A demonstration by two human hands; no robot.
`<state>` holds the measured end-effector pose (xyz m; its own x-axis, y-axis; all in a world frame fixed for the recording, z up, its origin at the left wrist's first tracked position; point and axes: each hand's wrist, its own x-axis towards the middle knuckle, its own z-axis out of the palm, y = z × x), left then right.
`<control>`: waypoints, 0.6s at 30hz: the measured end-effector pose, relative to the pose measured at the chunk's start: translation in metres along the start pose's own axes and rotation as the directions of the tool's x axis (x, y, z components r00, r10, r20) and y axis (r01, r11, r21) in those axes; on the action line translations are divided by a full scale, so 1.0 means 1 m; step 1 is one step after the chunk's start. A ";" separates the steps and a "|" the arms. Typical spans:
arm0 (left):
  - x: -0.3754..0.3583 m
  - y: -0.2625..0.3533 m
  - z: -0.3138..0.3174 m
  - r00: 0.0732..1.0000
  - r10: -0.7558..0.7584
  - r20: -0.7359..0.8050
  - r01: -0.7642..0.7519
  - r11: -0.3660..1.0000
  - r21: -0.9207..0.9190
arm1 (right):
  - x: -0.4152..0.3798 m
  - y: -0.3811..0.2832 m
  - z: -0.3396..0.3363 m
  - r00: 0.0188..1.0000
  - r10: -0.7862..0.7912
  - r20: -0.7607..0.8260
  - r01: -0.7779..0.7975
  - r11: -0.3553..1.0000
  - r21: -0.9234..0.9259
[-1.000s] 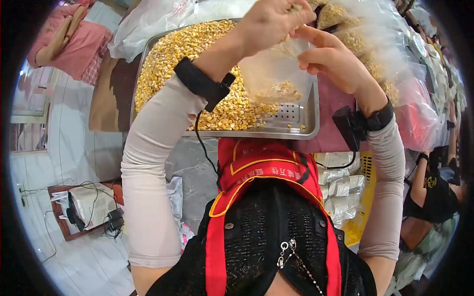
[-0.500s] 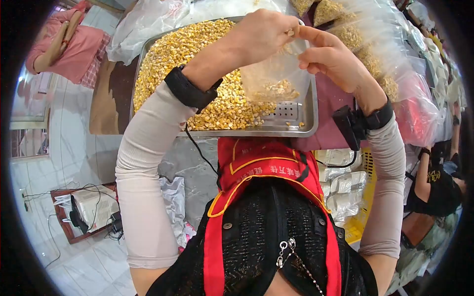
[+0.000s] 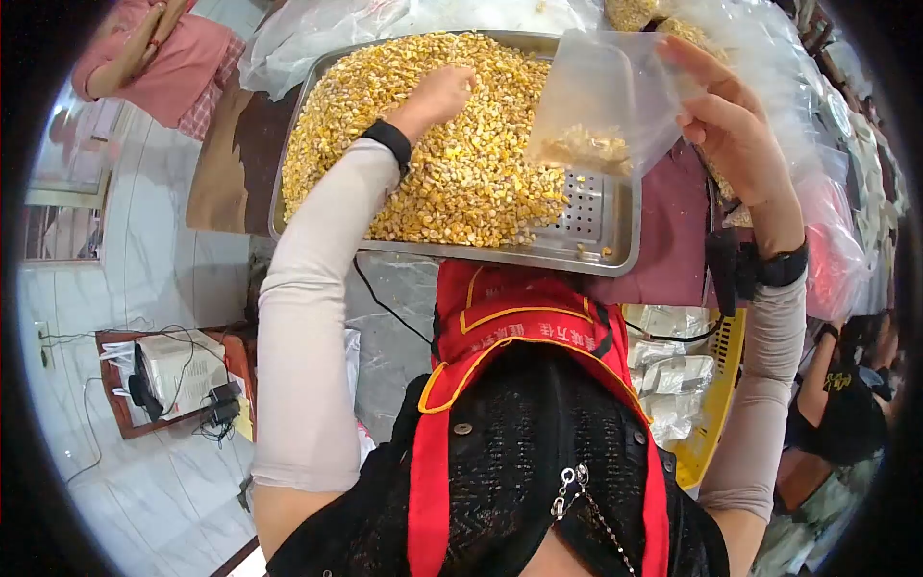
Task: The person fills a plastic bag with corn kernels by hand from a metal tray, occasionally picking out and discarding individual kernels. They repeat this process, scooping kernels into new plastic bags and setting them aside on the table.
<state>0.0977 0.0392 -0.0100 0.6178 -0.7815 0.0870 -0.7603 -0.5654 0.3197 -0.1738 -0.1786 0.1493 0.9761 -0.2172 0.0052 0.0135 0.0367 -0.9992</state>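
Observation:
My left hand (image 3: 442, 96) is on the heap of yellow corn kernels (image 3: 481, 183), its fingers curled in against the kernels and partly hidden. The corn lies in a steel tray (image 3: 452, 252) with a perforated bottom. Pinched by its upper edge in my right hand (image 3: 726, 106) is a clear plastic bag (image 3: 586, 91). It hangs tilted over the tray's right end, with a small amount of kernels in its bottom. The bag's mouth is near my right fingers.
Filled corn bags (image 3: 692, 34) and clear plastic (image 3: 769, 77) lie beyond the tray on the right. Below stands a yellow crate (image 3: 711, 385) with wrapped packs. One person in pink (image 3: 159, 67) stands at left; another in black (image 3: 841, 413) is at right.
My left hand has left the bag and moved left and down onto the corn heap. My right hand has shifted right, still holding the bag.

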 end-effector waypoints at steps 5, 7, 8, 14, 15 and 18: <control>-0.029 0.046 0.017 0.935 0.303 0.184 -0.352 0.859 0.372 | 0.000 -0.003 0.000 0.999 -0.043 -0.014 0.043 0.999 0.017; -0.051 0.059 0.012 0.939 0.269 0.212 -0.329 0.883 0.335 | -0.001 -0.004 -0.004 1.000 -0.012 -0.007 0.012 0.999 0.038; -0.062 0.056 0.010 0.907 0.332 0.258 -0.404 0.859 0.314 | -0.003 -0.007 0.000 1.000 -0.019 -0.001 0.019 0.999 0.037; -0.096 0.018 -0.004 0.943 0.330 0.038 -0.322 0.878 0.356 | -0.010 -0.003 0.001 0.999 -0.042 0.019 0.041 0.999 0.035; -0.103 0.023 -0.006 0.944 0.328 0.034 -0.318 0.878 0.357 | -0.012 -0.001 0.002 0.999 -0.031 0.023 0.031 0.999 0.036; -0.124 0.034 -0.010 0.949 0.312 0.036 -0.294 0.844 0.449 | -0.015 0.000 0.010 0.999 -0.036 0.035 0.034 0.998 0.055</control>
<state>-0.0030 0.1197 -0.0005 0.3422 -0.9278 0.1484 -0.9133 -0.3656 -0.1794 -0.1866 -0.1658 0.1500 0.9820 -0.1842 0.0422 0.0584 0.0831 -0.9948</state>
